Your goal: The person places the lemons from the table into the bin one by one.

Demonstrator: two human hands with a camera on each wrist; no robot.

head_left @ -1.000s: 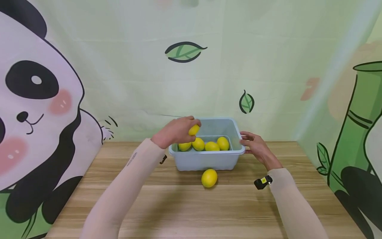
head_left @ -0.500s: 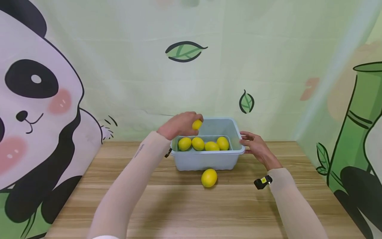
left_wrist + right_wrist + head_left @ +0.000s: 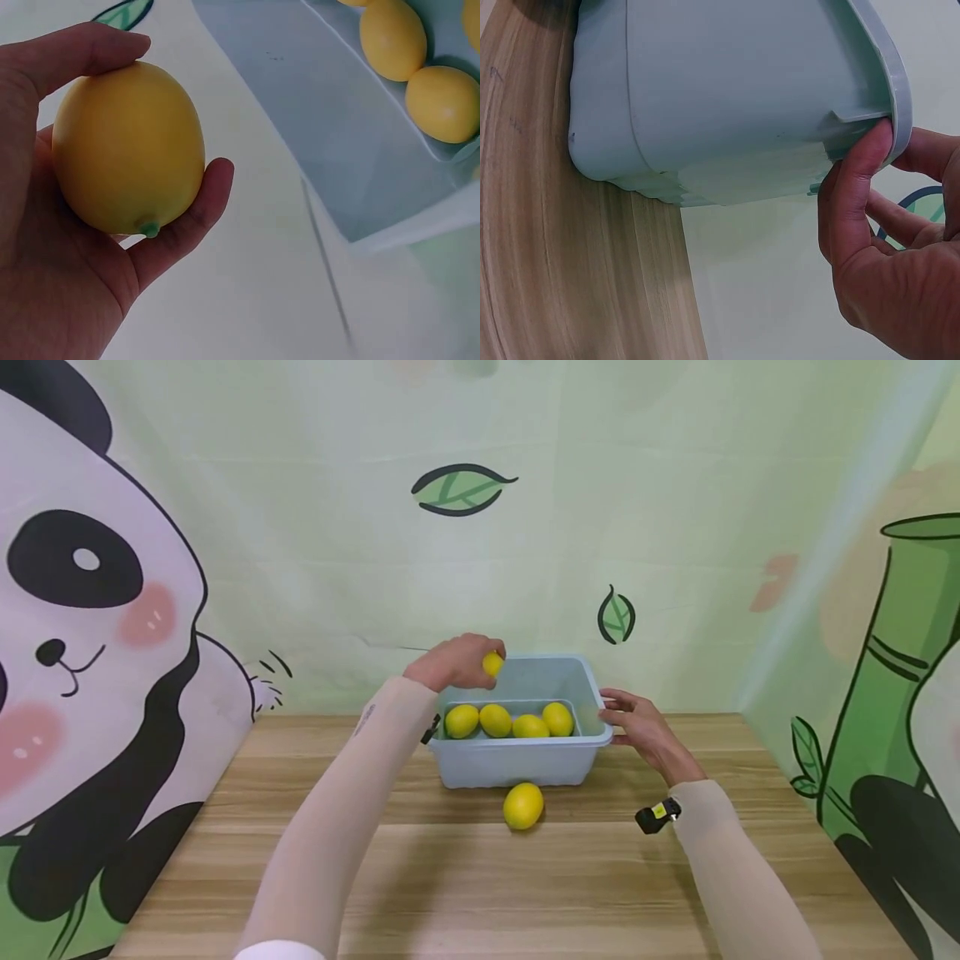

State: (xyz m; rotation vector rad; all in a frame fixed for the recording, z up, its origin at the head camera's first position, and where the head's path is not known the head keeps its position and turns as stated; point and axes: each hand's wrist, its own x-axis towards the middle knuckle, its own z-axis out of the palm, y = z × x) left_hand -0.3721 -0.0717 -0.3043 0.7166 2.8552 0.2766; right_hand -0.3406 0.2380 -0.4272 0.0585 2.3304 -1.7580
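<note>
My left hand [image 3: 459, 662] grips a lemon [image 3: 129, 146] with thumb and fingers curled round it, above the back left of a light blue plastic bin [image 3: 517, 764]. In the left wrist view the held lemon shows a green tip at its lower end and stays apart from the bin. On the bin's floor lie several more lemons [image 3: 496, 721]. At the right side of the bin, my right hand [image 3: 900, 247] pinches its rim [image 3: 901, 97] between thumb and fingers. One lemon [image 3: 522, 806] sits on the table just in front of the bin.
The bin stands on a wood-grain table [image 3: 480, 893], close to its back edge. A pale green printed backdrop [image 3: 337, 527] with a panda [image 3: 97, 635] and leaves rises behind and at both sides.
My left hand has risen and moved slightly back with its lemon, uncovering the leftmost lemon in the bin. The right hand keeps its place on the rim.
</note>
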